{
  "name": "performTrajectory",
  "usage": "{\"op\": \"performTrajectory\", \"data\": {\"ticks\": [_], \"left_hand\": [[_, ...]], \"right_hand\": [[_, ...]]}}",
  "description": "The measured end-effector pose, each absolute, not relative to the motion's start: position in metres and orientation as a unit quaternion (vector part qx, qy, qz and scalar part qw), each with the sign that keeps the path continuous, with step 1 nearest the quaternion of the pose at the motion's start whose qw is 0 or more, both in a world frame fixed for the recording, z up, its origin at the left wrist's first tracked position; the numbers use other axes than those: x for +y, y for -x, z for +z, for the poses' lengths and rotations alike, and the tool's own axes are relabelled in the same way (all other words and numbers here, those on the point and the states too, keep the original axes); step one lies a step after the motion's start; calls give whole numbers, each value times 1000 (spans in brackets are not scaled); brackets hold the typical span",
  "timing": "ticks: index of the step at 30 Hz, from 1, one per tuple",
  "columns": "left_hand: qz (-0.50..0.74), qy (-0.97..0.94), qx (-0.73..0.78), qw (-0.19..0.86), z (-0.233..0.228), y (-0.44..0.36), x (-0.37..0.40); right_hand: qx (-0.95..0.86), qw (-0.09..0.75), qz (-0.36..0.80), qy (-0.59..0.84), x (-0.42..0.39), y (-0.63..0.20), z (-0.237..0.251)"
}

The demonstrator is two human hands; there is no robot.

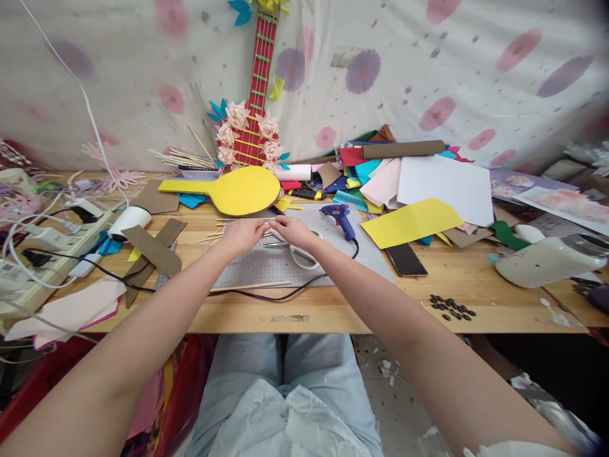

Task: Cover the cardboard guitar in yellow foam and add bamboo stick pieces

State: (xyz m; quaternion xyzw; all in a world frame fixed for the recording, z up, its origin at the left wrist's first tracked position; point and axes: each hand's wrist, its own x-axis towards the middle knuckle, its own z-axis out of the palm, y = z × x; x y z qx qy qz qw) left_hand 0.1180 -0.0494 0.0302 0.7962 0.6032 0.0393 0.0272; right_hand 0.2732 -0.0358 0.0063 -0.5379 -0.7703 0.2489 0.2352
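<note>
My left hand and my right hand meet over the grey cutting mat on the wooden table. Their fingertips pinch the same thin wooden stick between them. More thin sticks lie loose on the mat's far left edge. White-handled scissors rest on the mat under my right wrist. A blue glue gun lies just right of my right hand, its black cord trailing across the mat. A yellow paddle-shaped foam piece lies beyond my hands.
A red craft guitar with paper flowers leans on the flowered cloth behind. Coloured foam sheets, a cardboard tube and a phone lie right. A power strip, cardboard strips and a white cup sit left. Dark beads lie near the front edge.
</note>
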Motion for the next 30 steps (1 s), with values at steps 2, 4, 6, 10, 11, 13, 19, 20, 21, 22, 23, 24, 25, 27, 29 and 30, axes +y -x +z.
{"op": "performTrajectory", "data": {"ticks": [2,4,6,10,11,13,19,20,21,22,23,24,25,27,29,30], "left_hand": [[37,-789,612,30,31,-119,-49],[33,-787,615,32,31,-121,-49],[22,-790,612,27,31,-122,-48],[-27,-807,590,-6,24,-123,-47],[-45,-809,585,-10,21,-123,-46],[-72,-809,583,-6,17,-123,-45],[-49,-801,594,-50,25,-114,-40],[-39,-797,601,-49,28,-113,-39],[-29,-792,609,-41,30,-111,-38],[-15,-785,619,-28,30,-110,-38],[-2,-778,628,-14,28,-110,-38],[13,-774,633,0,25,-109,-38],[27,-775,632,9,21,-109,-39],[46,-791,610,13,9,-109,-40],[56,-810,584,4,-3,-109,-40],[62,-814,578,-1,-9,-108,-41]], "right_hand": [[-762,222,228,565,-33,-271,7],[-757,209,220,579,-29,-270,8],[-752,193,227,588,-27,-270,7],[-743,158,241,605,-28,-263,6],[-746,159,231,604,-29,-259,8],[-760,176,201,592,-31,-252,15],[-752,192,249,579,-22,-268,39],[-742,195,292,571,-21,-275,38],[-724,202,349,560,-21,-282,34],[-695,210,412,551,-22,-288,29],[-667,216,471,536,-23,-293,22],[-643,223,520,517,-25,-297,15],[-623,232,556,498,-26,-299,7],[-607,264,597,453,-30,-301,-5],[-602,303,603,428,-33,-301,-14],[-600,320,599,423,-34,-300,-16]]}}
